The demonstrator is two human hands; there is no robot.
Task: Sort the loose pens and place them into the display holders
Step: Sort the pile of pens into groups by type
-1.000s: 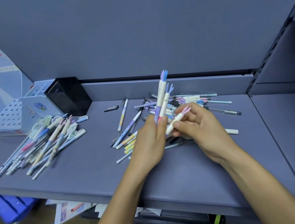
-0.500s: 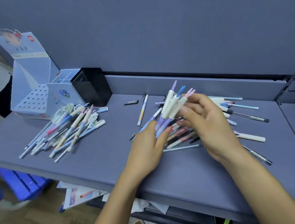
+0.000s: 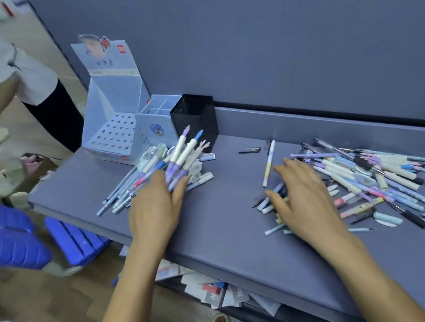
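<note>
My left hand [image 3: 156, 208] grips three cream-and-purple pens [image 3: 181, 154] with rabbit-ear tops, tips pointing up and away, just above the sorted pile of pens [image 3: 132, 185] on the left of the grey shelf [image 3: 224, 226]. My right hand [image 3: 300, 194] hovers with spread, relaxed fingers over the near edge of the loose pile of pens [image 3: 365, 181] on the right, holding nothing. Behind the sorted pile stand a pale blue display holder [image 3: 117, 132] with rows of holes, a divided blue box [image 3: 157, 119] and a black mesh cup [image 3: 194, 119].
One yellow-and-white pen [image 3: 269, 164] and a small black clip [image 3: 250, 150] lie alone between the piles. A person in a white top [image 3: 8, 65] stands at far left. Blue crates [image 3: 34, 238] sit on the floor below; papers [image 3: 216, 290] lie under the shelf.
My left hand carried the three pens leftward from the loose pile to above the sorted pile. My right hand let go of them and stays over the loose pile. The view swung left.
</note>
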